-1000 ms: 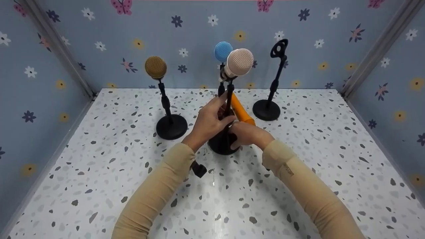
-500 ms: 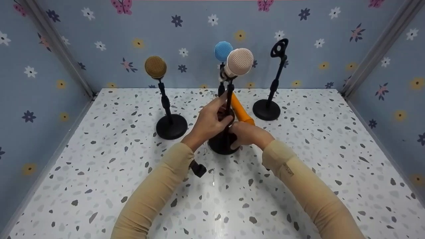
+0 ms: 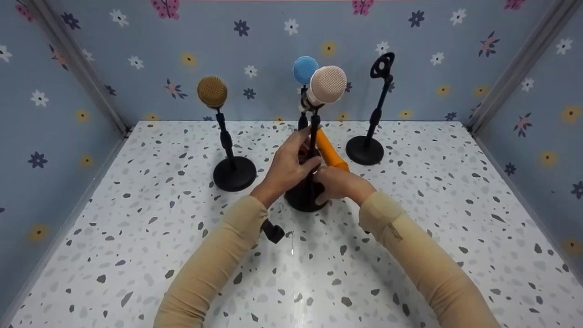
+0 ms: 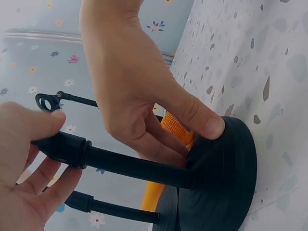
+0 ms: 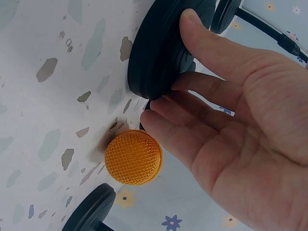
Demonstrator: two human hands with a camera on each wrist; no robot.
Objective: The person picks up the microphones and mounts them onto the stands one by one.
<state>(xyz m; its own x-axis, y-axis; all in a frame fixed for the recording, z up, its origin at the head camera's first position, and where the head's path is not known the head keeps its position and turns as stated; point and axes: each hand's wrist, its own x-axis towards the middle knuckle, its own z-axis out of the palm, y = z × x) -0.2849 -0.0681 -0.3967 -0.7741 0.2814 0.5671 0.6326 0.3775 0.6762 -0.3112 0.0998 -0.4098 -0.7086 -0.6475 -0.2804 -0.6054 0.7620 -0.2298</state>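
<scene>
A pale pink microphone (image 3: 329, 84) sits tilted in the clip of a black microphone stand (image 3: 304, 201) at mid-table. My left hand (image 3: 286, 161) grips that stand's pole; the left wrist view shows thumb and fingers (image 4: 61, 185) around its thick collar. Lower down, my right hand (image 3: 342, 183) holds the round base, thumb on top and fingers at the edge in the right wrist view. Close behind stands a second stand with a blue microphone (image 3: 305, 69), its base hidden in the head view. An orange microphone (image 3: 332, 152) lies beside the stands, its mesh head (image 5: 134, 157) near my right fingers.
On the left, a gold microphone (image 3: 212, 91) is mounted on a stand (image 3: 234, 174). A stand with an empty clip (image 3: 365, 150) is at the back right. Part of a black object (image 3: 274, 232) shows beside my left sleeve. Patterned walls (image 3: 250, 45) enclose the table.
</scene>
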